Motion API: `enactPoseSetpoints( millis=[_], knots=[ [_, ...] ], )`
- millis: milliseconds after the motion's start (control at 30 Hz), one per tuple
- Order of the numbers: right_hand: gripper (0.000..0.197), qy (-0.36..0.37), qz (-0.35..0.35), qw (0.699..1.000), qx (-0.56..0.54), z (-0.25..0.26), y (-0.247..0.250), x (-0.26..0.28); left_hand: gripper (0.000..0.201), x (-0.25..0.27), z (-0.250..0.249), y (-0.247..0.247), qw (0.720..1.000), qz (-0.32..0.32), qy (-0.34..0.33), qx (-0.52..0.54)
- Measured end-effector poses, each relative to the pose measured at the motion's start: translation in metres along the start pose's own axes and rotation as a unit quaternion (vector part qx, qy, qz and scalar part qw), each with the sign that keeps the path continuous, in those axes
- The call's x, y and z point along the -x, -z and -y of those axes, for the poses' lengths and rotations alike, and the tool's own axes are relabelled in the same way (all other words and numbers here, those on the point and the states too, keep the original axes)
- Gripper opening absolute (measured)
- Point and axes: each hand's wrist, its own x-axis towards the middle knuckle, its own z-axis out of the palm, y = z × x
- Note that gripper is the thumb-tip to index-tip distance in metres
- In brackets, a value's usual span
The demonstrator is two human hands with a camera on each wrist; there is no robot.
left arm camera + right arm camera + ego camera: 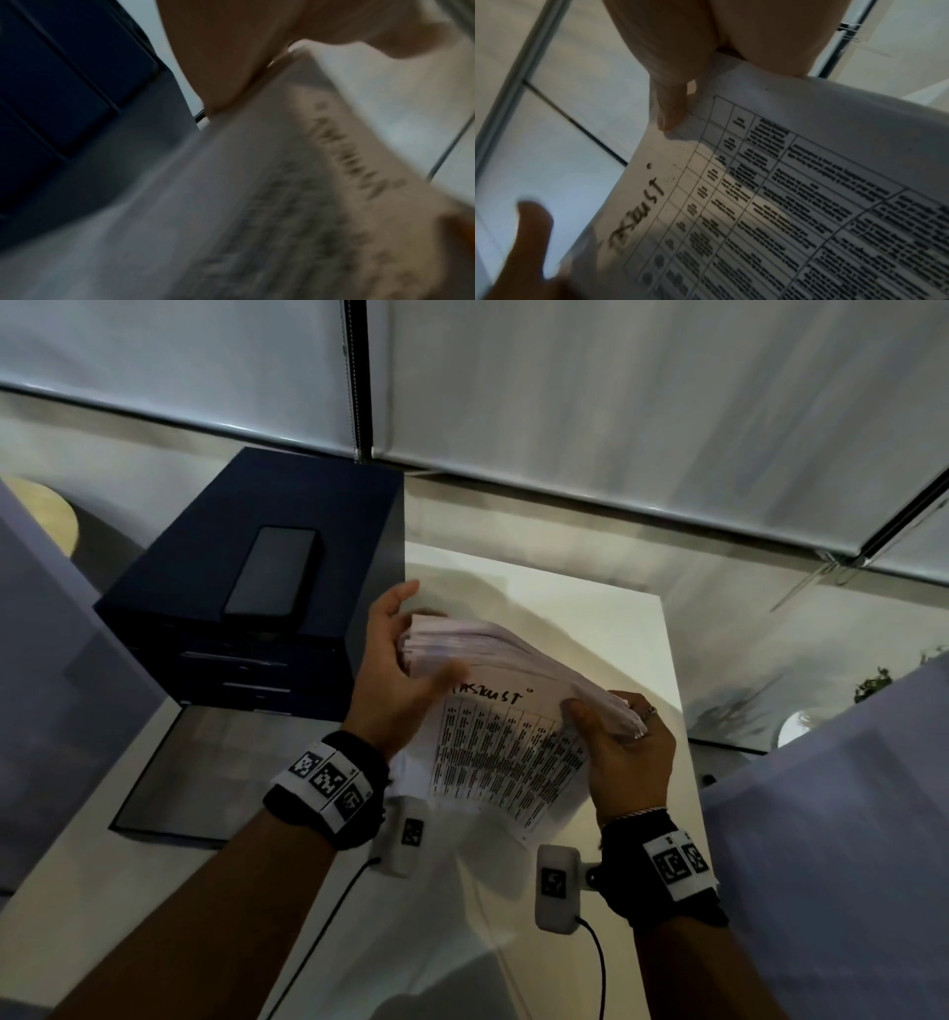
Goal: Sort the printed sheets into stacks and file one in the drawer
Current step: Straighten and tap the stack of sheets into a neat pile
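Observation:
I hold a thick stack of printed sheets tilted above the white table. The top sheet bears a printed table and a handwritten heading. My left hand cups the stack's left end, with fingers behind it and the blurred thumb over the top. My right hand grips the right end, its thumb pressed on the top sheet. The left wrist view shows the palm against the blurred stack. A dark blue drawer unit stands left of the stack, its drawer fronts facing me.
A black phone lies on top of the drawer unit. In front of the unit lies a shallow dark-framed tray or pulled-out drawer. White blinds hang behind the table. A plant stands to the right.

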Motion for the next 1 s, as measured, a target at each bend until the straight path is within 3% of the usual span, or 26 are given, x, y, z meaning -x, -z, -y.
enactPoseSetpoints(
  millis=[33, 67, 200, 333, 433, 567, 700, 867, 1000],
  knots=[
    [0.019, -0.004, 0.0, 1.0, -0.006, 0.0, 0.003, -0.001, 0.089, 0.002, 0.006, 0.006, 0.999, 0.042, 0.023, -0.014],
    [0.02, -0.006, 0.004, 1.0, -0.007, -0.001, 0.005, -0.002, 0.097, 0.004, 0.011, 0.011, 0.996, 0.063, 0.051, -0.024],
    [0.035, -0.021, 0.05, 0.999, 0.006, -0.002, 0.011, -0.008, 0.048, 0.011, 0.016, 0.013, 0.993, 0.03, 0.112, -0.027],
    [0.027, -0.002, 0.039, 0.999, 0.014, 0.0, 0.015, -0.008, 0.033, 0.015, 0.014, 0.007, 0.996, 0.031, 0.075, -0.022],
    [0.03, -0.006, 0.022, 1.0, -0.014, 0.002, 0.015, -0.004, 0.041, 0.018, 0.013, 0.007, 0.998, 0.045, 0.045, -0.01],
    [0.052, -0.016, 0.034, 0.999, -0.015, 0.004, 0.009, 0.002, 0.066, 0.025, 0.014, 0.008, 0.996, 0.069, 0.05, -0.001],
    [0.059, -0.019, 0.049, 0.999, 0.003, 0.008, 0.005, 0.001, 0.063, 0.021, 0.006, 0.003, 0.999, 0.041, 0.004, 0.013],
    [0.071, -0.043, 0.078, 0.996, -0.006, 0.006, 0.01, -0.003, 0.054, 0.012, 0.003, 0.006, 0.999, 0.029, 0.016, 0.02],
    [0.068, -0.043, 0.076, 0.996, -0.026, 0.005, 0.008, -0.001, 0.039, 0.004, -0.006, -0.006, 0.992, -0.114, 0.043, 0.003]
  ],
)
